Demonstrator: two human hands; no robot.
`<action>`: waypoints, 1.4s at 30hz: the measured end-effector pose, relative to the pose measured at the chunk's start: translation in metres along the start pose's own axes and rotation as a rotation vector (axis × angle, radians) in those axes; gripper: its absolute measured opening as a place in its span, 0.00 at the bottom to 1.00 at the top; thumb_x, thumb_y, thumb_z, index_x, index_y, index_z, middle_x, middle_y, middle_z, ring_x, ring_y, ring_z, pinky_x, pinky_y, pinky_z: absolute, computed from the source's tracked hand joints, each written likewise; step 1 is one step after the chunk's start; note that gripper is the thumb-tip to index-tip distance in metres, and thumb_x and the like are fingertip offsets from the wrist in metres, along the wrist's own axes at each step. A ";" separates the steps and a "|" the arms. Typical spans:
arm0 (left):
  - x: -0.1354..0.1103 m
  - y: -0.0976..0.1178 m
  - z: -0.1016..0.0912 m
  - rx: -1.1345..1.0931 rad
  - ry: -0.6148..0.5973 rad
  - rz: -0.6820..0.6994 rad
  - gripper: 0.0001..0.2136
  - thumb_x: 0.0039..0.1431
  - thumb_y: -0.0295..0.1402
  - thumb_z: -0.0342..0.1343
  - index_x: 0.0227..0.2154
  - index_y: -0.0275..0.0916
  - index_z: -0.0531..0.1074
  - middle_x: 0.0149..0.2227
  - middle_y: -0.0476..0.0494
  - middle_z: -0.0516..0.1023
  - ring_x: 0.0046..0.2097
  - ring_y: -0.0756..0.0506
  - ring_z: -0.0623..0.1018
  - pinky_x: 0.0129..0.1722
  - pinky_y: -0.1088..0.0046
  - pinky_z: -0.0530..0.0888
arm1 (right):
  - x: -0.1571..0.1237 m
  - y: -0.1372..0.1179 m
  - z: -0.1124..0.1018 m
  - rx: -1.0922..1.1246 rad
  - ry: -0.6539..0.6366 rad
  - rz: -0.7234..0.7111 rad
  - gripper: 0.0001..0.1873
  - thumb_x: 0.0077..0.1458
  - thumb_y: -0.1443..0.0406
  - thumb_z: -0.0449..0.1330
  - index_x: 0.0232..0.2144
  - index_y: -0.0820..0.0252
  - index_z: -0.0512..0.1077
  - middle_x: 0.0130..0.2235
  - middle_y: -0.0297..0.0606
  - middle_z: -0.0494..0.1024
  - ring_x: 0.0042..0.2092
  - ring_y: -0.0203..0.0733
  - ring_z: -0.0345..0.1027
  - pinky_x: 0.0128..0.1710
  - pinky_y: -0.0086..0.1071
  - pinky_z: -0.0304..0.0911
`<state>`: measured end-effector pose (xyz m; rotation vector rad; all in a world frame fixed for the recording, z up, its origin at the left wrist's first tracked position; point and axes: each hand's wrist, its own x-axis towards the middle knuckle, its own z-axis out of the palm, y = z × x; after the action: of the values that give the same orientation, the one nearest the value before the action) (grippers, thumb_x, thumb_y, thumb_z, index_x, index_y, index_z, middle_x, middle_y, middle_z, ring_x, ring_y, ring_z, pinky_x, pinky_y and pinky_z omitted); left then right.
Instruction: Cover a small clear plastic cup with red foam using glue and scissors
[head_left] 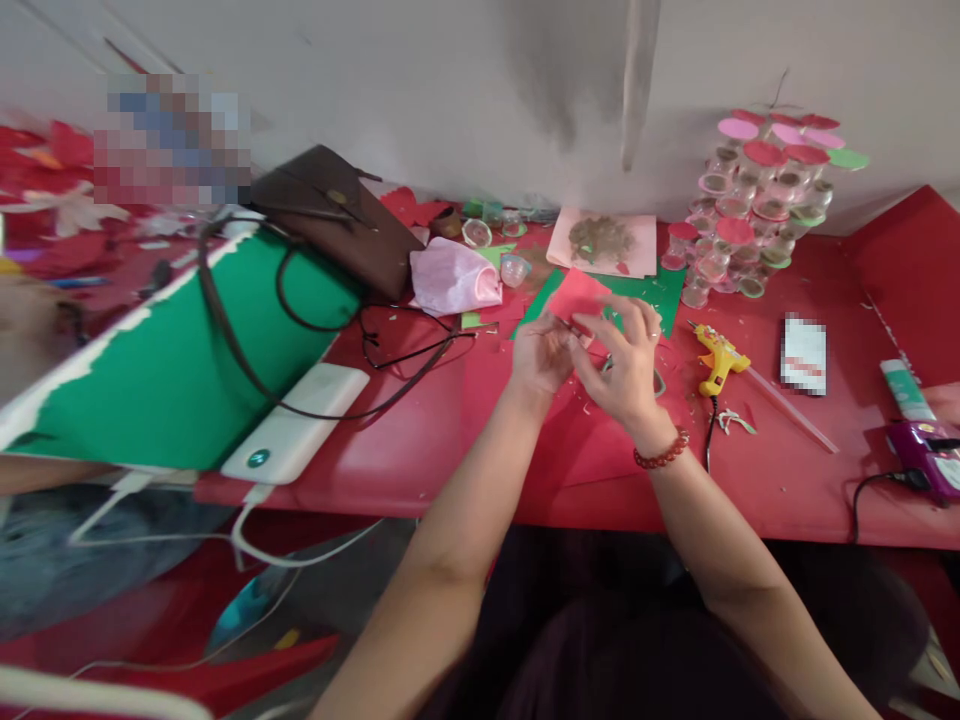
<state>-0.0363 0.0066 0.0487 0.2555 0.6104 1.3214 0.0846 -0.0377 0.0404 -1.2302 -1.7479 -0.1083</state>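
Clock dirs taken from the hands, 12 = away from the wearer. The red paper piece [576,292] is up at approx 12, just beyond & between the two hands: at 1 from the L hand [543,354], at 11 from the R hand [624,358]. L hand looks nearer, half curled w/ the paper's near edge in its grip. R hand is part-curled, thumb & fingers a narrow gap apart, tips at the paper's near R corner; can't tell if they pinch it. Long axis unclear: fingers cover the near edge, & what shows is abt square, tilted.

Counts: 2 hands, 1 paper piece held, 1 green sheet [670,300] behind it at 12, 1 pink sheet [641,228] further out at 12, w/ 1 brown clump [600,238] on it. At 3: 1 yellow glue gun [721,362] & 1 glue stick [796,411]. At 2: 1 stack of clear cups [750,205], too overlapped to count singly. At 9: 1 pr glasses [405,362]; at 8: 1 white power bank [296,425]. 1 bead bracelet [661,458] on R wrist.
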 end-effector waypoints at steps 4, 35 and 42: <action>0.001 -0.002 -0.001 0.002 -0.037 0.019 0.11 0.66 0.24 0.50 0.32 0.41 0.76 0.28 0.50 0.80 0.31 0.50 0.79 0.40 0.72 0.76 | -0.002 -0.002 0.001 -0.008 0.014 -0.016 0.17 0.65 0.61 0.58 0.54 0.48 0.75 0.59 0.45 0.74 0.63 0.55 0.63 0.65 0.56 0.57; 0.006 -0.016 -0.011 0.279 -0.239 0.273 0.09 0.55 0.35 0.71 0.37 0.46 0.76 0.32 0.52 0.78 0.33 0.52 0.77 0.37 0.75 0.75 | 0.002 0.004 0.006 0.166 0.089 0.206 0.13 0.61 0.60 0.60 0.48 0.50 0.75 0.50 0.44 0.80 0.55 0.53 0.69 0.59 0.53 0.63; 0.002 -0.022 -0.009 0.588 -0.143 0.641 0.14 0.51 0.39 0.74 0.39 0.46 0.78 0.44 0.48 0.79 0.45 0.48 0.77 0.47 0.73 0.73 | 0.006 0.017 0.012 0.707 0.076 0.490 0.14 0.59 0.53 0.63 0.44 0.51 0.74 0.45 0.39 0.82 0.45 0.43 0.75 0.48 0.40 0.70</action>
<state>-0.0224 0.0020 0.0294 1.0882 0.8241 1.6845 0.0895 -0.0189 0.0316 -1.0515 -1.2026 0.6843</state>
